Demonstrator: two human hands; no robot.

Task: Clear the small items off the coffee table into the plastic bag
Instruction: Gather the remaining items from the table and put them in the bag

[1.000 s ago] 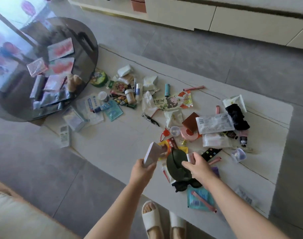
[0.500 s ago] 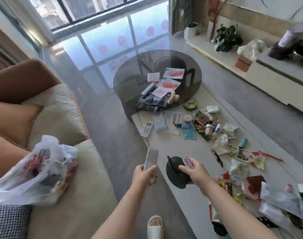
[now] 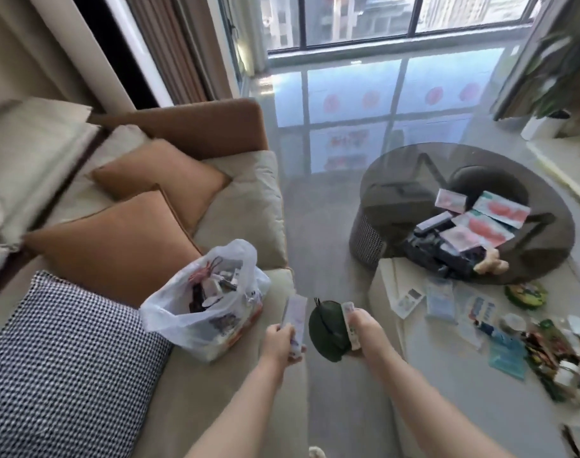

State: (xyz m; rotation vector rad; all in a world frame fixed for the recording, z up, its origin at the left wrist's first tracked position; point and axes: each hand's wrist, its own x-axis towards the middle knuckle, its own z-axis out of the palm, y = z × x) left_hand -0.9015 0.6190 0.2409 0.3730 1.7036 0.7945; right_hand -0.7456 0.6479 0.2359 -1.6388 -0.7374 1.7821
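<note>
Over the gap between sofa and bench, both hands carry items toward the plastic bag.

On the beige sofa seat the white plastic bag stands open, already holding mixed small things, just beside a checked cushion and an orange cushion. The left hand has its fingers curled round a pale flat box, held upright near the bag's mouth. The right hand grips a dark green round pouch together with a small white packet. To the right, the pale bench carries scattered packets and bottles, blurred; beyond it, a round glass table bears pink-printed packs.
</note>
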